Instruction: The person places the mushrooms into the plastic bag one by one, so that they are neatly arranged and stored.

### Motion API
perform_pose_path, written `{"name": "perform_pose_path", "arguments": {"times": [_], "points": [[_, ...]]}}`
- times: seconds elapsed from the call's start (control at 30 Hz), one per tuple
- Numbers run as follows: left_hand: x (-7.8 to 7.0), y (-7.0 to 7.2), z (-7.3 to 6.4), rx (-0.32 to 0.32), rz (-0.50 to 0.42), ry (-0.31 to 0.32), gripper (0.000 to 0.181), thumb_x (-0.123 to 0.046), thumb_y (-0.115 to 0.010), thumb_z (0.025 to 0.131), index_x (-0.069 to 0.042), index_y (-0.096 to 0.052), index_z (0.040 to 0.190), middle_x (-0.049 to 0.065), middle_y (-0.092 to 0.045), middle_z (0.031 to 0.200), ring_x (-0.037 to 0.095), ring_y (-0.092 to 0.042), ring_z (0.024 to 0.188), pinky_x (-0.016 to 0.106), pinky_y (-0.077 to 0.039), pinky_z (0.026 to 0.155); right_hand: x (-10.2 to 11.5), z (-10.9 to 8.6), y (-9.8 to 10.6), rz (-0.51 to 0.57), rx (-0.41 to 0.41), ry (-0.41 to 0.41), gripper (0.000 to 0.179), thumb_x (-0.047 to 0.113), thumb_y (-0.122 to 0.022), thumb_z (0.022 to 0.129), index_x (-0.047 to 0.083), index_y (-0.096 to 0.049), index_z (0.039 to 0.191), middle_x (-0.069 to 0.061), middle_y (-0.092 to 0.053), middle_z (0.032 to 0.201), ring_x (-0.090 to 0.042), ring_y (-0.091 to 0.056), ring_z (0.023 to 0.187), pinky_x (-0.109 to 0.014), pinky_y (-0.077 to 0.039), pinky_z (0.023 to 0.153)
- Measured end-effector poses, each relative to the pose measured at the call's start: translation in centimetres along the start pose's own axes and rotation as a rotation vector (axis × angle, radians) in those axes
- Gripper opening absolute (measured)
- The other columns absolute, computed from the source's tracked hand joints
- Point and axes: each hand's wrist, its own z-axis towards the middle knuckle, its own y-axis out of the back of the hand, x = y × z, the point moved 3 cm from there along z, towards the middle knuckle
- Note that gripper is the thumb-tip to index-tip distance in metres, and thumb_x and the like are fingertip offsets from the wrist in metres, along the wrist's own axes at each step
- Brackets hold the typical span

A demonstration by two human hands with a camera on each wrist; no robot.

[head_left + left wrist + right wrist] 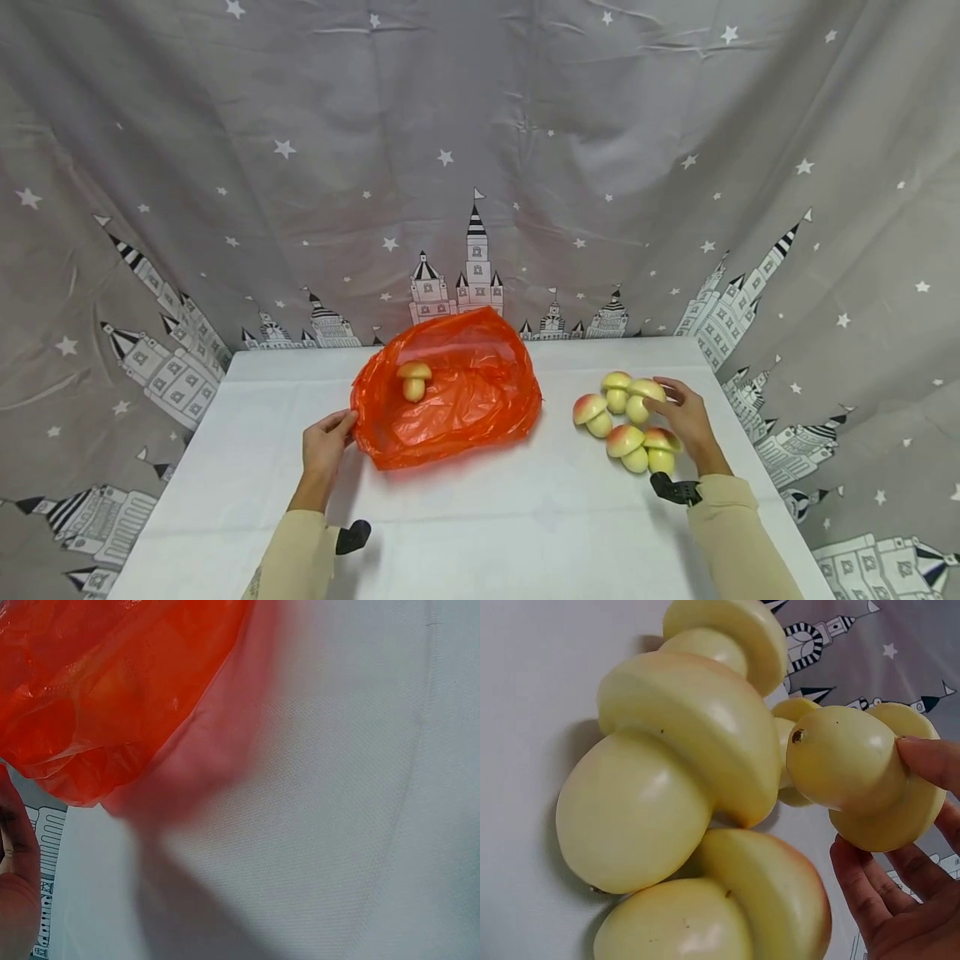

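Your left hand [326, 446] has its grip on the left side of the red plastic bag [450, 454], thumb and fingers pinching the rim. The bag sits left of centre by the far edge of the desk [487, 533], its mouth spread wide towards you, and one toy mushroom [414, 379] rests inside, left of the middle. Your right hand [690, 421], between the right edge of the desk and a small cluster, has its grip closed around the cap of a second mushroom [847, 761], whose stem end faces the right wrist camera; you cannot tell from the views whether it clears the desk. Four more mushrooms [626, 442] lie close by, towards the right edge: two touch side by side nearest you, and two lie beyond them. Past the far edge hangs a grey curtain [450, 108] printed with castles and stars.
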Motion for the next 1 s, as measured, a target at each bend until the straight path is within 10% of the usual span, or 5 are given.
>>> {"name": "perform_pose_path", "arguments": {"times": [1.0], "points": [[0.1, 0.0, 0.1, -0.004, -0.050, -0.013, 0.043, -0.020, -0.061, 0.096, 0.011, -0.056, 0.124, -0.009, -0.062, 0.085, -0.003, -0.061, 0.073, 0.012, -0.052, 0.070, 3.6, -0.2, -3.4, 0.012, 0.129, 0.102, 0.057, 0.014, -0.069, 0.089, 0.001, -0.044, 0.140, -0.026, -0.046, 0.139, -0.040, -0.050, 0.121, -0.047, -0.038, 0.104]]}}
